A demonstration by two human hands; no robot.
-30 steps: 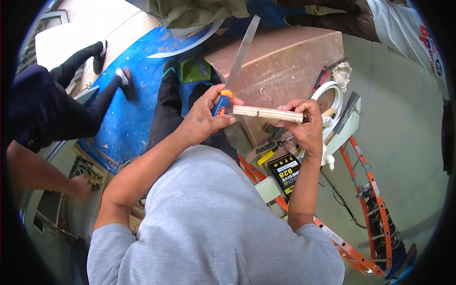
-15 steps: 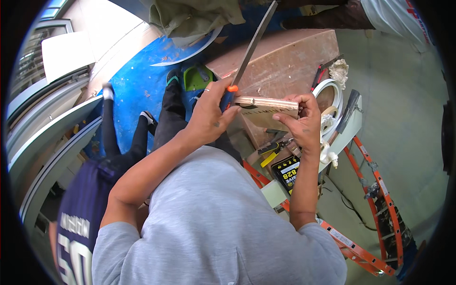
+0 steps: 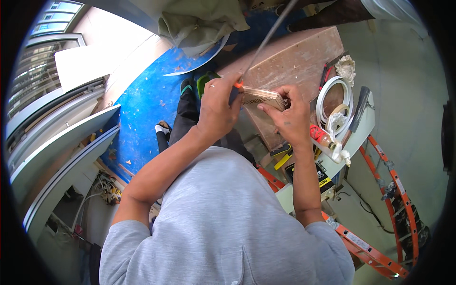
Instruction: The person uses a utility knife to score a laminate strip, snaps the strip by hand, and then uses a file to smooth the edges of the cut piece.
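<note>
My left hand (image 3: 220, 102) is closed around the blue and orange handle of a handsaw (image 3: 266, 40). The long narrow blade points up and away to the right, blurred toward its far end. Between the fingers and thumb of my right hand (image 3: 292, 114) is a small plywood piece (image 3: 263, 96), with layered edges and dark print on its near face. The plywood's left end lies right beside the saw handle and my left fingers. Whether the blade touches the wood, I cannot tell.
A large dusty brown box (image 3: 294, 57) stands ahead. To its right, a white coil (image 3: 327, 107), a red-labelled bottle (image 3: 321, 135) and tools crowd a pale board. An orange ladder (image 3: 399, 209) is at right. Blue sheeting (image 3: 137, 95) covers the floor at left; another person's leg (image 3: 327, 19) shows far right.
The handsaw and plywood have shifted slightly in my hands, and the plywood is tilted more, its right end lower. The person in the dark jersey at left has gone out of view.
</note>
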